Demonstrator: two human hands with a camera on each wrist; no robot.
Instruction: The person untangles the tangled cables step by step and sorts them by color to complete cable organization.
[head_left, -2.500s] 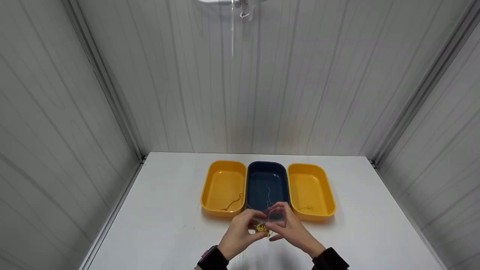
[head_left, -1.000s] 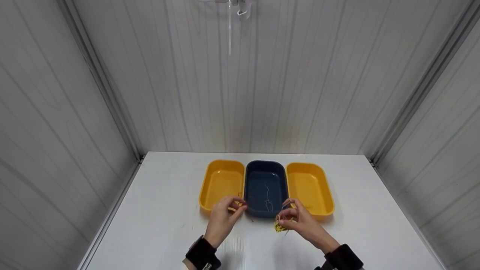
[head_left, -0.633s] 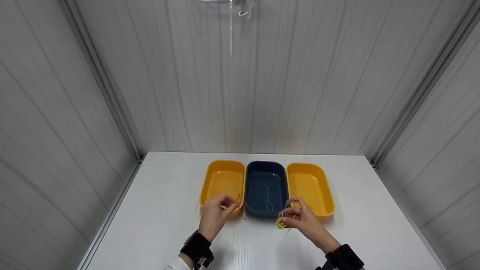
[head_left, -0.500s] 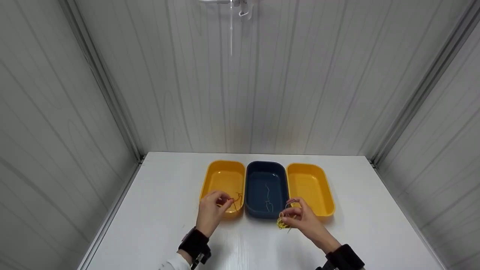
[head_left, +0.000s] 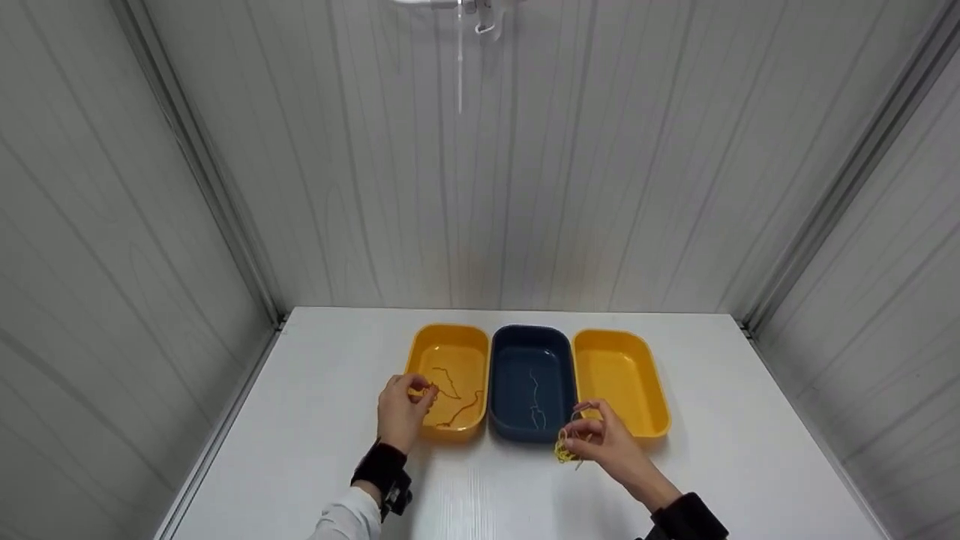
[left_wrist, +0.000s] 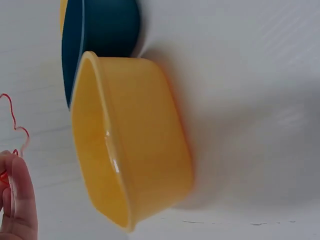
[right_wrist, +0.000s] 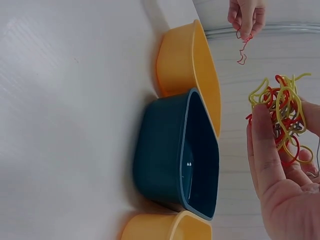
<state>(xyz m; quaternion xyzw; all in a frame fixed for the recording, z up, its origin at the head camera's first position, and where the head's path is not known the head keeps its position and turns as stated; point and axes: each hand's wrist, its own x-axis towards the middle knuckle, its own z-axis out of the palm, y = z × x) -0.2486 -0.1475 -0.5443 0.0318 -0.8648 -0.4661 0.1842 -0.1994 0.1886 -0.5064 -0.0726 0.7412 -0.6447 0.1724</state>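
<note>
My left hand (head_left: 401,412) is over the left yellow bin (head_left: 448,352), pinching a thin, kinked red wire (right_wrist: 243,52) between thumb and fingertips. The wire's free end dangles below the fingers in the right wrist view. Near the front of the right yellow bin (head_left: 615,367), my right hand (head_left: 611,450) grips a tangled bundle of wires (right_wrist: 282,112) in yellow, red and grey. Loose loops stick out past its fingers. Another reddish wire (head_left: 470,407) lies inside the left yellow bin, and a pale grey wire (head_left: 535,394) lies in the dark blue bin (head_left: 531,352).
The three bins stand side by side on a white table (head_left: 337,367), the blue one in the middle. Panelled walls (head_left: 480,187) enclose the table at the back and sides. A white fixture (head_left: 484,15) hangs at the top of the back wall.
The hands were together at the bundle and have come apart. My left hand has drawn the red wire left, over the left yellow bin. My right hand keeps the bundle, slightly further right.
</note>
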